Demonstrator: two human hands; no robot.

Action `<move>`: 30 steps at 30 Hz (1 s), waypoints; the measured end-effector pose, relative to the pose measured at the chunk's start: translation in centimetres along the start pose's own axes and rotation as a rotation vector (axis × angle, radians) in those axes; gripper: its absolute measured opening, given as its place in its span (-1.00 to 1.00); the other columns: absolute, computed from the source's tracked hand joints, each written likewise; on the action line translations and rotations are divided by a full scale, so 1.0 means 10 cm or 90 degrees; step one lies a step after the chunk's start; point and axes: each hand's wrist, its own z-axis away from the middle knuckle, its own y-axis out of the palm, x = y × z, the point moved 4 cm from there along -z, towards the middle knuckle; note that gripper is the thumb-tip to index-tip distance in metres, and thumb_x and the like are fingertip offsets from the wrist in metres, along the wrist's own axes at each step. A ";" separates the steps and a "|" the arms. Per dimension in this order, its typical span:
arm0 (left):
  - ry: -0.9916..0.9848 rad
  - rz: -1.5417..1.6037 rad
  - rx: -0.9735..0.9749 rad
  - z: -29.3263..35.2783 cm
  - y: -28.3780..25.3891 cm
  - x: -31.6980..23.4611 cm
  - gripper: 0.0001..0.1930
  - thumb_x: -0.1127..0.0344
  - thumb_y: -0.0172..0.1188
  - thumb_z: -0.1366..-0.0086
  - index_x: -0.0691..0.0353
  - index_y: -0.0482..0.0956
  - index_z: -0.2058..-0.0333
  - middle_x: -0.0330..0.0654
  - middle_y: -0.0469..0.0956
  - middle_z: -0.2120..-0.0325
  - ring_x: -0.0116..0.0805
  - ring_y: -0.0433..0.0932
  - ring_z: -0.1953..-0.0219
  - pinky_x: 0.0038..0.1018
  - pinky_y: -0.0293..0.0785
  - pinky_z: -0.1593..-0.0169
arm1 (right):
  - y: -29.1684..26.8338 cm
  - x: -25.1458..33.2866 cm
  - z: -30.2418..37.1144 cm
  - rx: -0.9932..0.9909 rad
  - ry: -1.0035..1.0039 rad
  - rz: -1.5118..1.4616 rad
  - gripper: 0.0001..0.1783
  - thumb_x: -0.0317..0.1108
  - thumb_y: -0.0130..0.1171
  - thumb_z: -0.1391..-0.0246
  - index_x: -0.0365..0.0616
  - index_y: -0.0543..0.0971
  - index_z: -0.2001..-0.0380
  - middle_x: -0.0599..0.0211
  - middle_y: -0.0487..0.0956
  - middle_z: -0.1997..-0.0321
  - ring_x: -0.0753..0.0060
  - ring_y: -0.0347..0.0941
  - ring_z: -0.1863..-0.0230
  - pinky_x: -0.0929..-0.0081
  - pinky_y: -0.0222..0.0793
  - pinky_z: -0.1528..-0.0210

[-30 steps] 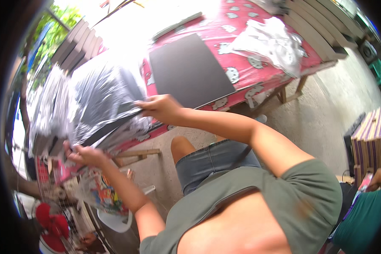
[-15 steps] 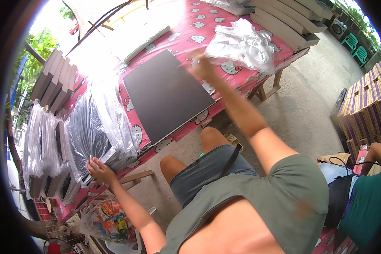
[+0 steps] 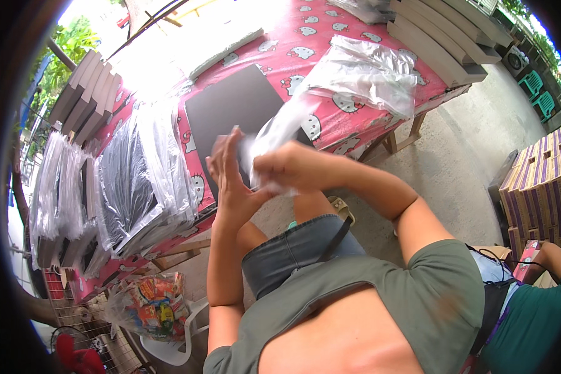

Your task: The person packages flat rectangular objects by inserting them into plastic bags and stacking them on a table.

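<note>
In my right hand (image 3: 287, 167) a clear plastic bag (image 3: 283, 128) is gripped; it is smeared by motion and trails toward the pile of clear bags (image 3: 368, 75) at the table's right. Beside it my left hand (image 3: 229, 181) is raised with its fingers apart, its thumb close to the right hand. Both hands are above the near edge of a flat dark grey panel (image 3: 224, 103), which lies on the pink patterned table cover (image 3: 311, 28). To the left is a stack of dark panels in clear plastic (image 3: 131, 181).
More plastic-wrapped panels (image 3: 62, 193) stand at the far left. Grey trays or boxes are stacked at the back left (image 3: 84, 93) and back right (image 3: 445, 34). A bag of colourful packets (image 3: 159, 305) hangs below the table. At right are cartons (image 3: 542, 181) and a person in green (image 3: 536, 318).
My left hand has left the wrapped stack and come up to the middle. My right hand has drawn back from the bag pile, bringing a plastic bag toward me.
</note>
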 end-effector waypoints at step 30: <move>-0.447 0.548 -0.185 0.62 0.17 0.35 -0.62 0.29 -0.02 -0.23 0.30 0.23 0.01 -0.10 0.32 0.11 -0.24 0.33 0.10 -0.37 0.30 0.07 | 0.05 0.10 0.54 -0.472 -0.044 -0.064 -0.88 -0.45 0.23 0.21 -0.20 0.56 0.49 0.21 0.51 0.54 0.39 0.46 0.45 0.54 0.34 0.40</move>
